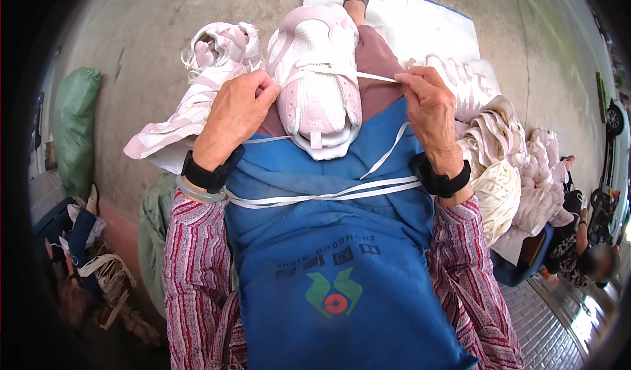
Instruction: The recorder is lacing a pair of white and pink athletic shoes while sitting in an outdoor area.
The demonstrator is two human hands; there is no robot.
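Note:
A white mesh shoe upper with pink panels (319, 97) lies across my lap, its pink pull tab toward me. A flat white shoelace (376, 77) crosses its middle and stretches taut to the right. My right hand (430, 110) pinches that lace beyond the upper's right edge, and a loose end hangs below the hand. On the other side, my left hand (240, 114) is closed at the upper's left edge, thumb and forefinger together where the lace runs. A short length of lace emerges below it.
More pink and white uppers (207, 87) lie at my left, with further stacks (496, 130) at my right. A bundle of cream laces (497, 189) rests by my right wrist. White strings cross my blue apron (309, 238). A green sack (75, 130) stands far left; a person sits far right.

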